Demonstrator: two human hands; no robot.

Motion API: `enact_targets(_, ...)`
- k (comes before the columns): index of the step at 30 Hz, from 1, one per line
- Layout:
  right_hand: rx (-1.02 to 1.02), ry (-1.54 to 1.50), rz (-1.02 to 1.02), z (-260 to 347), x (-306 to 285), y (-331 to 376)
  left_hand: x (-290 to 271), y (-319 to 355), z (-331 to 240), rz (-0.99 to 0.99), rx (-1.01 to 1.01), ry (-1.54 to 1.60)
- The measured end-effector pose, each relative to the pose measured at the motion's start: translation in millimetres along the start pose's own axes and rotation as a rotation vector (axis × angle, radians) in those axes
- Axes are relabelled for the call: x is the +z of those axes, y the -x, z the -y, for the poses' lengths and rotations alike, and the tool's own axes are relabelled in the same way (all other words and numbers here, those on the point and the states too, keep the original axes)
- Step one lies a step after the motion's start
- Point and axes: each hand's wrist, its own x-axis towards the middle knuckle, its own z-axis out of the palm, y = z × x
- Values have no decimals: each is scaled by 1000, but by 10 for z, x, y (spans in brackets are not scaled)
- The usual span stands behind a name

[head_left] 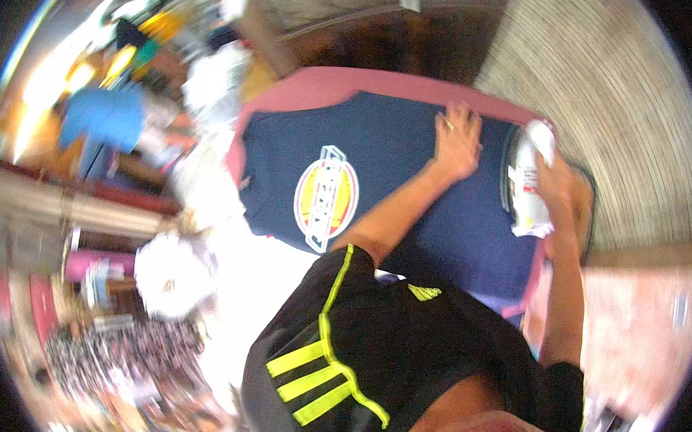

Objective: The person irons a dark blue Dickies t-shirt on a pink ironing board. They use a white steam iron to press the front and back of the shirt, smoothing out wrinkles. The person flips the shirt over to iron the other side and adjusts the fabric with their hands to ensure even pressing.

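A dark navy T-shirt [406, 166] with a yellow, red and white oval print lies spread over a pink padded board [316, 84]. My left hand [460, 146] rests flat on the shirt's upper part, fingers stretched and a ring on one of them. At the shirt's right end, my right hand [557, 183] is wrapped round a white clothes iron [526, 187] with a dark lower edge. The iron stands on the fabric near the board's right edge. My fingers partly hide its handle.
To the left, white cloth or plastic [255, 275] is heaped beside the board. A person in a blue top [106, 119] is at the far left among blurred goods. Ribbed, wood-toned surface [606, 108] lies to the right, with pinkish floor [641, 326] below it.
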Motion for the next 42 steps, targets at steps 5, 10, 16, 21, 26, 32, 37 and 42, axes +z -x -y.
enact_targets(5,-301,-84,28,484,405,-1204,-450,142,850,73,-308,-78)
enact_targets(10,-456,-119,53,333,496,-1250,-514,100,866,154,-352,-67)
enact_targets(16,-368,-176,41,413,432,-910,-502,25,842,171,-345,-70)
enact_targets(21,-335,-128,14,584,469,-1097,-502,69,829,194,-342,-59)
enact_targets(26,-192,-158,88,486,539,-1271,-488,59,886,219,-313,-55)
enact_targets(32,-223,-135,35,580,541,-1301,-528,91,883,237,-306,-39)
enact_targets(37,-262,-52,-2,356,383,-1343,-628,-59,728,197,-239,-103)
enact_targets(42,-308,2,72,794,486,-476,-401,42,990,111,-313,-214)
